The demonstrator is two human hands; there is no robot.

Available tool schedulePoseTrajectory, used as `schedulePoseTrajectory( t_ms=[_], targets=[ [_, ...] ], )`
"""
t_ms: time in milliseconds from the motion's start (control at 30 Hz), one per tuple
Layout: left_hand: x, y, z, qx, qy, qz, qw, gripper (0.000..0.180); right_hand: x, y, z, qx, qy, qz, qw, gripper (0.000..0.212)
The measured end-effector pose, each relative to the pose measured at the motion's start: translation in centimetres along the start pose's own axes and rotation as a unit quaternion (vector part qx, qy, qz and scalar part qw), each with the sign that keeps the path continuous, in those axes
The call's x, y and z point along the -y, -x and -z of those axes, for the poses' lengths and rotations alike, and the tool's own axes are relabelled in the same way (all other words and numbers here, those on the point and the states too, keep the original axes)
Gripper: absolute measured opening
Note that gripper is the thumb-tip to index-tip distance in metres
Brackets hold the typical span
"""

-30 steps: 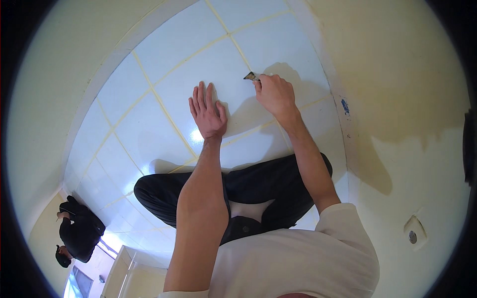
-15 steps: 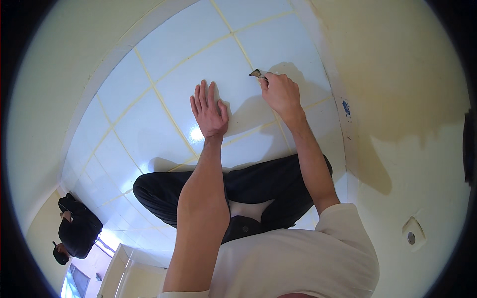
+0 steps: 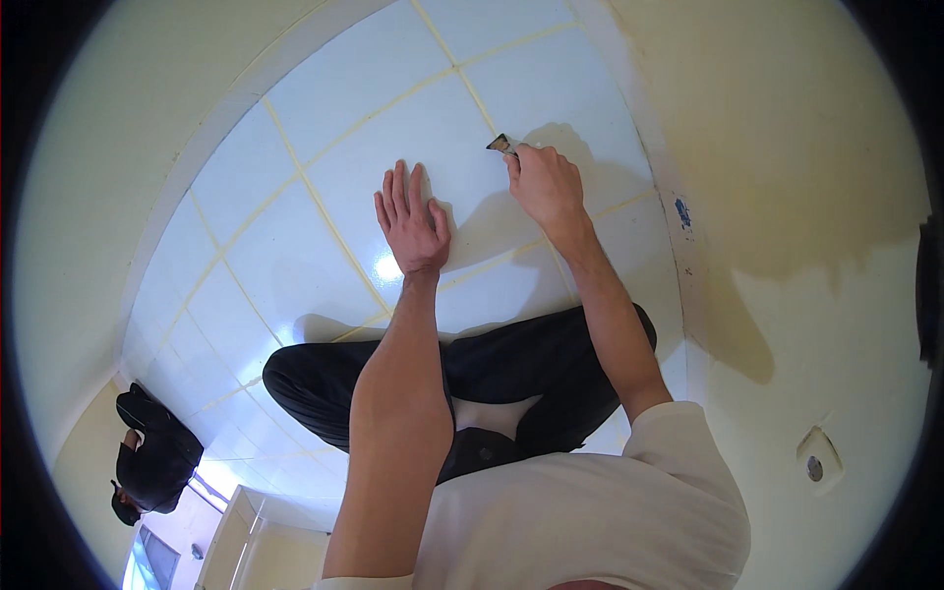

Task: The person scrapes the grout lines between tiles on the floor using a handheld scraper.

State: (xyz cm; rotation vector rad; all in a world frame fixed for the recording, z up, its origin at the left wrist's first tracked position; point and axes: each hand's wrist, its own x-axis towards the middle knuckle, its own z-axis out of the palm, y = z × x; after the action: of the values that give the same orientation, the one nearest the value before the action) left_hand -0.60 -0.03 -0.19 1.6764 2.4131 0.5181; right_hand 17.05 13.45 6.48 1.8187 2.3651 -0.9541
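My left hand (image 3: 413, 231) lies flat on a pale glossy floor tile (image 3: 393, 138), its fingers stretched out and a little apart. To its right, my right hand (image 3: 547, 192) is wrapped round a small scraper (image 3: 501, 145). Only the scraper's stained metal blade shows, pointing left beside a yellowish grout line (image 3: 480, 100); the handle is hidden in my fist. Whether the blade's edge touches the tile or the grout, I cannot tell.
My crossed legs in black trousers (image 3: 315, 379) are close behind my hands. A cream wall (image 3: 787, 197) rises at the right, with a wall fitting (image 3: 814, 466) low on it. Another person in black (image 3: 157, 452) is at the far lower left, near a doorway.
My right hand has shifted slightly left with the scraper, and the blade has turned a little. My left hand stays put. The other person's head and arm have moved slightly.
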Motion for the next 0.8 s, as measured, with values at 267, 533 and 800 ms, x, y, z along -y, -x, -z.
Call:
schedulePoseTrajectory(
  t_ms=[267, 533, 800],
  targets=[
    [-0.28, -0.07, 0.06, -0.002, 0.003, 0.000, 1.000, 0.061, 0.41, 0.40, 0.10, -0.009, 0.000, 0.003, 1.000, 0.029],
    [-0.39, 0.10, 0.18, 0.000, -0.006, 0.000, 1.000, 0.061, 0.40, 0.44, -0.38, -0.021, -0.009, -0.002, 1.000, 0.029],
    [-0.62, -0.11, 0.31, 0.000, -0.007, -0.003, 1.000, 0.062, 0.30, 0.47, -0.53, -0.042, -0.012, 0.007, 0.999, 0.031]
  ],
)
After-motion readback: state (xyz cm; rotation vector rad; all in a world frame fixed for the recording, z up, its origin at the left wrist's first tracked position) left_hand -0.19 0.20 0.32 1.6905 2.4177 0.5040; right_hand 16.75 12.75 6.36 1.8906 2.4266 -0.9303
